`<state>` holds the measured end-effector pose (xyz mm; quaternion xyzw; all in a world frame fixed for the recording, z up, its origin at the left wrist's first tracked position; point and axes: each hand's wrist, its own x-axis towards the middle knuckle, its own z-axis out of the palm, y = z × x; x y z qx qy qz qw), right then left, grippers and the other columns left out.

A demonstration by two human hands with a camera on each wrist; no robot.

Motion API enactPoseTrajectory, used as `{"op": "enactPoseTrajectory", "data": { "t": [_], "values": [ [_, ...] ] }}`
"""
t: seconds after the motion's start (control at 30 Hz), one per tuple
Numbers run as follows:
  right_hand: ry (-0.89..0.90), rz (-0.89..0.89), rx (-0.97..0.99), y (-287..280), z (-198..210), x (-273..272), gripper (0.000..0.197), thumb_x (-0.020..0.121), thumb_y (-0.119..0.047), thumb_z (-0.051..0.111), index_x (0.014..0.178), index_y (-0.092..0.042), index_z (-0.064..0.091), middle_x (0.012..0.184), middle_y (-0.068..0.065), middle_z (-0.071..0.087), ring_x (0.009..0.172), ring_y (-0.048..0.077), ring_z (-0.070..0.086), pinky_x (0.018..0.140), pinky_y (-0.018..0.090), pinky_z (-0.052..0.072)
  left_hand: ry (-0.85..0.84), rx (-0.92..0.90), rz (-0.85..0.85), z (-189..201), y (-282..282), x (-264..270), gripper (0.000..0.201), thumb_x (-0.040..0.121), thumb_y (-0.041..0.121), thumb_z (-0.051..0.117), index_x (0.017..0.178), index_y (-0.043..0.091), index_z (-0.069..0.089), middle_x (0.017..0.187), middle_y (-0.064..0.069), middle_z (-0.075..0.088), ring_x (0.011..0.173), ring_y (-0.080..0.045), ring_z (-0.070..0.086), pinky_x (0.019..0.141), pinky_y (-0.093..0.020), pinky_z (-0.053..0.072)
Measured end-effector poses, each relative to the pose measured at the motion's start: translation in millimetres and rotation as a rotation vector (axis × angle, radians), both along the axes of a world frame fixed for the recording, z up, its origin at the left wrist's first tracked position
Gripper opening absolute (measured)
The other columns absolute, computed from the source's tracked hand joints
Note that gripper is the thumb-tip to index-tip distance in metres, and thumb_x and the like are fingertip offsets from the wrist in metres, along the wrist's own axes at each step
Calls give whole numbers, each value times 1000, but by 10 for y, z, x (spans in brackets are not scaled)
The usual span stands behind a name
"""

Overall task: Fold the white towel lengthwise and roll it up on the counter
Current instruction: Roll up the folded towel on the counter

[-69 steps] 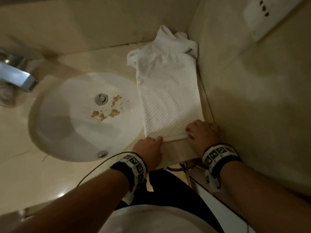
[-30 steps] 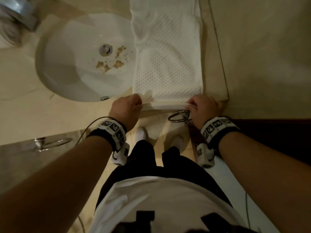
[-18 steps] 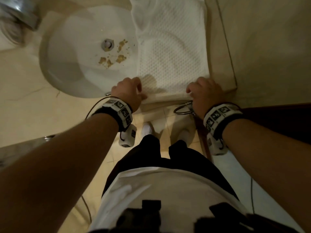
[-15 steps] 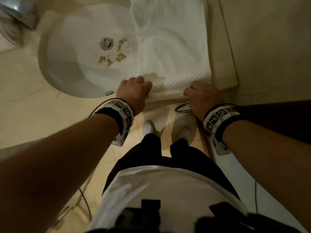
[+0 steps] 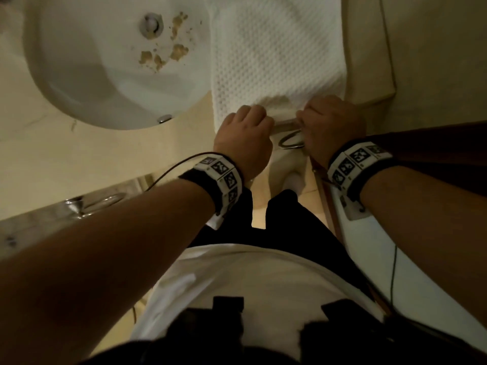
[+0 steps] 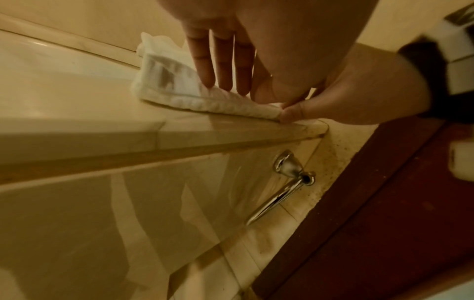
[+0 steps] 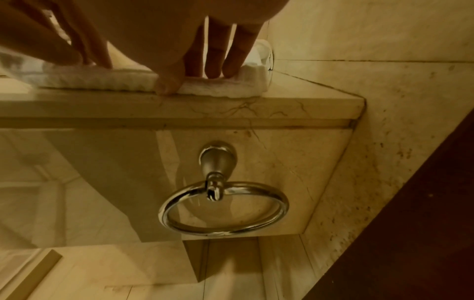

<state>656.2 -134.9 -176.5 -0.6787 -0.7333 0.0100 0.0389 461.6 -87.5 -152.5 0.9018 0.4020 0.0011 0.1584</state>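
Observation:
The white towel (image 5: 276, 54), waffle-textured and folded into a long strip, lies on the beige counter (image 5: 79, 154) right of the sink, running away from me. Its near end sits at the counter's front edge and is turned up into a thick lip (image 7: 102, 81). My left hand (image 5: 247, 122) and right hand (image 5: 329, 122) are side by side on that end. In the left wrist view the left fingers (image 6: 223, 81) press on top of the towel (image 6: 179, 97). In the right wrist view my right hand (image 7: 195, 81) pinches the lip, its thumb at the front.
The white sink (image 5: 66, 75) holds brown crumbs (image 5: 163, 56) near its drain (image 5: 151, 25). A chrome towel ring (image 7: 223, 209) hangs under the counter's front edge. A beige wall (image 5: 434, 48) closes the right side, with a dark door (image 5: 434, 148) below it.
Both hands have moved from the towel's near corners toward the middle of its near edge, and that edge is now turned up. The camera has tilted down.

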Motion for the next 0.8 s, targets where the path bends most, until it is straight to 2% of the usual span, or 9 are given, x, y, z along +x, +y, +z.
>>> {"op": "enactPoseTrajectory", "data": {
  "t": [0.1, 0.27, 0.33, 0.4, 0.43, 0.5, 0.6, 0.7, 0.8],
  "values": [
    [-2, 6, 20, -6, 44, 14, 4, 80, -12, 66, 78, -16, 66, 81, 4, 61, 73, 29, 55, 61, 35, 39, -15, -22, 29, -68, -4, -25, 28, 80, 15, 60, 106, 11, 68, 107, -9, 66, 94, -34, 62, 75, -40, 50],
    [-36, 17, 18, 8, 21, 19, 13, 80, -13, 64, 91, -18, 68, 92, 1, 65, 85, 28, 58, 70, 34, 36, -14, 31, -15, -137, 30, -135, 26, 87, 13, 64, 113, 13, 68, 107, -7, 67, 95, -32, 62, 68, -39, 52],
    [-107, 14, 31, -23, 13, 30, 7, 90, -21, 61, 94, -21, 66, 96, -2, 65, 88, 26, 58, 74, 35, 33, 0, 33, -31, -120, 86, -136, 23, 87, 14, 66, 111, 15, 69, 105, -5, 66, 95, -30, 61, 65, -38, 50],
    [-106, 38, -5, -87, 9, 62, 22, 97, -41, 55, 103, -22, 66, 104, -3, 66, 92, 26, 58, 79, 37, 35, 0, 27, -15, -108, 139, -107, 19, 87, 13, 69, 106, 15, 70, 101, -5, 67, 92, -31, 61, 61, -37, 49],
    [-84, 49, -35, -109, 5, 84, 31, 96, -48, 54, 109, -22, 65, 109, -2, 65, 95, 26, 58, 81, 38, 35, 0, 29, -4, -101, 157, -90, 17, 86, 13, 70, 103, 15, 71, 99, -5, 67, 91, -31, 61, 60, -37, 48],
    [-70, 45, -40, -113, -6, 107, 30, 93, -45, 58, 113, -23, 64, 112, -3, 65, 96, 27, 58, 82, 38, 33, 2, 40, 6, -114, 156, -69, 15, 84, 12, 72, 99, 13, 70, 96, -6, 67, 88, -31, 61, 59, -36, 46],
    [-15, -3, -15, -50, -24, 112, 19, 89, -23, 60, 106, -25, 67, 108, -4, 67, 96, 26, 59, 81, 37, 29, 9, 45, 3, -160, 131, -81, 18, 83, 9, 70, 101, 12, 69, 98, -8, 67, 89, -33, 62, 62, -36, 48],
    [95, -31, -96, 21, 37, 115, 22, 88, -21, 58, 107, -25, 69, 111, -3, 67, 106, 27, 55, 86, 38, 28, 10, -8, 48, -121, 166, -39, 24, 89, 9, 61, 111, 14, 68, 110, -7, 66, 101, -33, 59, 74, -39, 48],
    [166, -86, -172, 103, 78, 130, 22, 91, -28, 58, 109, -26, 70, 115, -4, 66, 110, 28, 54, 92, 41, 30, 35, -148, 94, -54, 317, 22, 29, 96, 11, 52, 120, 19, 66, 119, -5, 64, 114, -30, 53, 86, -37, 42]
  ]
}}
